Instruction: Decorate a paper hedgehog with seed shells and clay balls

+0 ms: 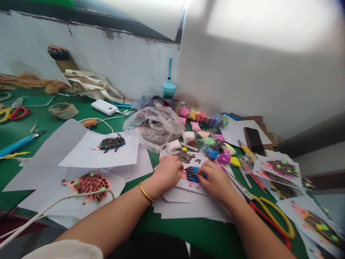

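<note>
A blue craft knife (pixel 17 145) lies at the far left of a green table (pixel 147 230), near a sheet bearing a pink hedgehog (pixel 93 187) studded with dark seeds. Above it, a smaller seed-covered hedgehog (pixel 111 143) sits on another white sheet, and beyond that a clear plastic bag (pixel 159 124) holds more seeds.

At center, a person's left hand (pixel 169 168), a gold bracelet (pixel 146 192) at its wrist, rests on the working sheet, fingers curled in and tips close together beside the pink head; whether they grip a seed cannot be told. Loose seeds (pixel 185 156) lie just above. Between the two hands is the blue clay hedgehog (pixel 192 173), flat on its paper, its back partly set with seeds.

The right hand (pixel 214 178) bends over the blue body's right end, thumb and forefinger drawn together at the clay; what they pinch, if anything, is hidden. Good work here likely means setting each seed at the same slant, in close rows, pressing lightly enough to spare the soft clay, while the other hand steadies the paper.

To the right are bagged clay packets (pixel 212 153), large scissors (pixel 273 213) with red and yellow handles, and more hedgehog pictures (pixel 314 222).
</note>
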Demonstrator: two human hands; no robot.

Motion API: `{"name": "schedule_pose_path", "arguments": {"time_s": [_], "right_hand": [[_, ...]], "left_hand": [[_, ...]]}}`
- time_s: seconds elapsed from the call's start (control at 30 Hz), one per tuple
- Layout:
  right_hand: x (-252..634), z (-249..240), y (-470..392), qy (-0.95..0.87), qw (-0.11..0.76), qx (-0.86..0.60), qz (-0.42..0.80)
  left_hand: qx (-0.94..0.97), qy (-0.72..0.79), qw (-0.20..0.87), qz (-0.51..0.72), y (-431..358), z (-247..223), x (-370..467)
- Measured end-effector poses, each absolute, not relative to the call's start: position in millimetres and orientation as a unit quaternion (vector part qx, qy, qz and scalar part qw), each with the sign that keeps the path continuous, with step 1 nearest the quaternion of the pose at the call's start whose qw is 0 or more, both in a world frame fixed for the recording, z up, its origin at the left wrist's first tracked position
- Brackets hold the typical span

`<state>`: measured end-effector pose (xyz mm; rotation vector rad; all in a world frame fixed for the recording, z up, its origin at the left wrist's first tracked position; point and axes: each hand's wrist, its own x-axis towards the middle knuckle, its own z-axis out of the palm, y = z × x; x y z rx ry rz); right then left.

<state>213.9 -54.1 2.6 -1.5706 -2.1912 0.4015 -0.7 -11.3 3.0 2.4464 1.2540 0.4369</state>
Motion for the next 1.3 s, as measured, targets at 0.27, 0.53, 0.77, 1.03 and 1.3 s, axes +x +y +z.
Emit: {"name": "schedule_pose_path", "arguments": {"time_s": [0.27,0.53,0.77,1.03,1.3], "right_hand": [[213.3,1.7,-54.2,-0.785,0.217,-0.563,0.138],[214.3,0.3,-54.1,-0.778,0.231,-0.563,0.157],[215.0,-1.2,-54.0,-0.785,0.233,-0.552,0.158],[211.0,0.0,-54.5,-0.796,0.217,-0.554,0.114],[209.0,0.4,-54.5,-0.809,0.195,-0.550,0.070]], "left_hand": [[0.864,0.444,0.177,0.160,-11.7,2.1,-1.1],[0.863,0.448,0.179,0.146,-11.9,4.2,-0.8],[0.863,0.449,0.178,0.149,-11.6,4.2,-0.3],[0.864,0.447,0.175,0.152,-11.0,1.2,-0.7],[0.864,0.444,0.176,0.157,-10.6,0.4,-0.7]]}}
